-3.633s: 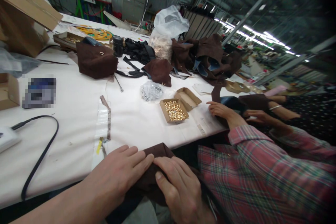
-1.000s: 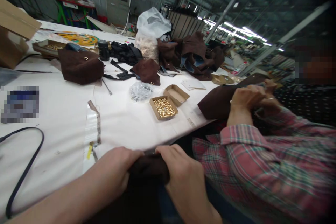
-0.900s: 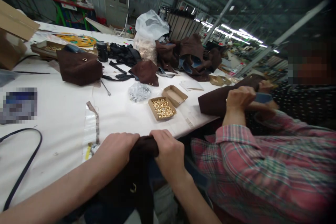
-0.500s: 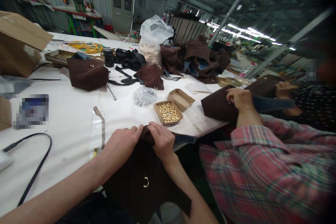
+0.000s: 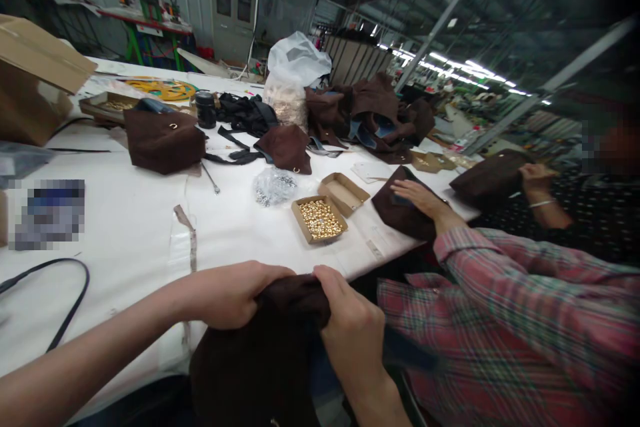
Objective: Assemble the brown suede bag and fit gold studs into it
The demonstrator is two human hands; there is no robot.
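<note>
A dark brown fabric bag (image 5: 250,373) with a blue lining hangs between my hands, over the near edge of the table. My left hand (image 5: 235,293) grips its gathered upper edge on one side. On the other side, my right hand (image 5: 353,320) pinches the same edge, thumb and fingers closed on the cloth. A bit of metal hardware shows low on the bag, mostly cut off by the frame. Beyond my hands stands a small cardboard box (image 5: 301,227) filled with gold metal pieces (image 5: 323,217).
An open cardboard tray (image 5: 345,192) and a plastic bag of silver parts (image 5: 274,187) lie near the box. Brown bags (image 5: 163,140) and black straps (image 5: 245,112) sit farther back. At right, a co-worker's plaid sleeve (image 5: 500,273) reaches in; another person holds a brown bag (image 5: 487,180).
My hands have drawn the bag lower and nearer, and it has turned so its gold ring has dropped toward the frame's bottom. The plaid-sleeved co-worker's hand now lies flatter on their bag.
</note>
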